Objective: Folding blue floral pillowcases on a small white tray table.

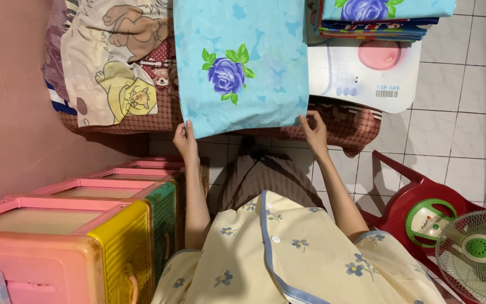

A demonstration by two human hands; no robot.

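Here a light blue cloth (242, 62) with a purple rose print is spread on the bed (344, 126), its near edge hanging toward the person. The near left corner is pinched in the left hand (185, 139), closed on the fabric; the near right corner is gripped in the right hand (314, 128). Corners should be kept level and the cloth pulled taut. A folded stack (378, 19) lies far right.

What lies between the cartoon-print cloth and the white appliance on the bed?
In the head view, the light blue cloth with a purple rose lies between the cartoon-print cloth and the white appliance.
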